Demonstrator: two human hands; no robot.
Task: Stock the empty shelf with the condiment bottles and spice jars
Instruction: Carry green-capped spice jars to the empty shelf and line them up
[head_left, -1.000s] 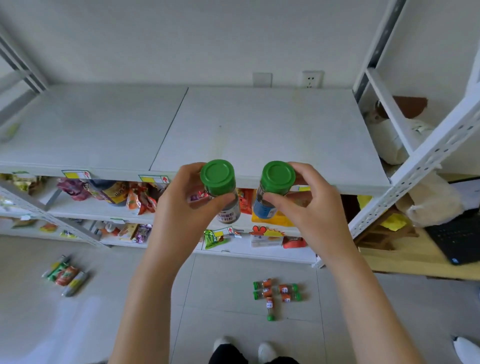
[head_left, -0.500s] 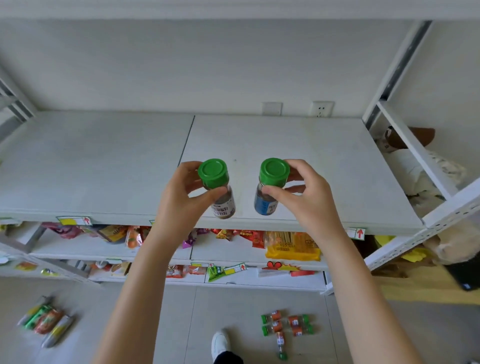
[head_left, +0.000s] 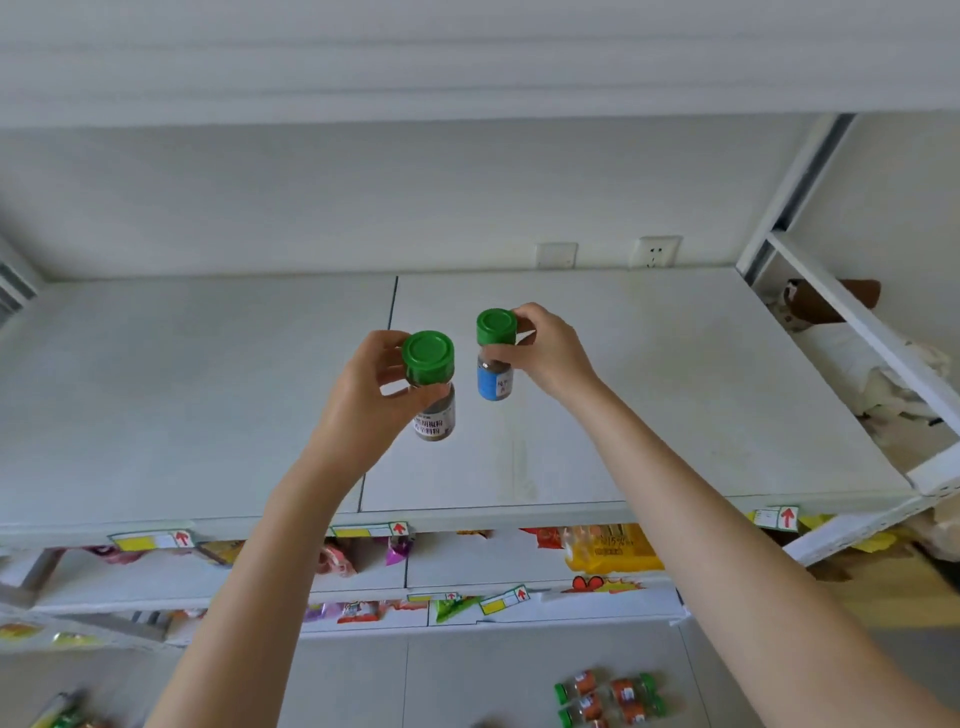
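Observation:
My left hand (head_left: 363, 395) grips a green-capped spice jar with a white and dark label (head_left: 431, 387) just under its cap. A second green-capped jar, this one with a blue label (head_left: 493, 358), hangs from my right hand (head_left: 550, 351), which holds it by the cap and neck. Both jars are upright in the air above the middle of the white shelf (head_left: 675, 415), the blue one a little farther in. Nothing stands on that shelf board.
Several orange-labelled jars with green caps (head_left: 610, 696) lie on the floor at lower right, more bottles (head_left: 62, 717) at lower left. Lower shelves (head_left: 467, 566) hold snack packets. A white upright and brace (head_left: 852, 322) bound the shelf on the right; a wall socket (head_left: 655, 251) sits behind.
Both hands have carried the jars up and forward, from in front of the shelf edge to over the shelf board. The right jar has moved farther in than the left.

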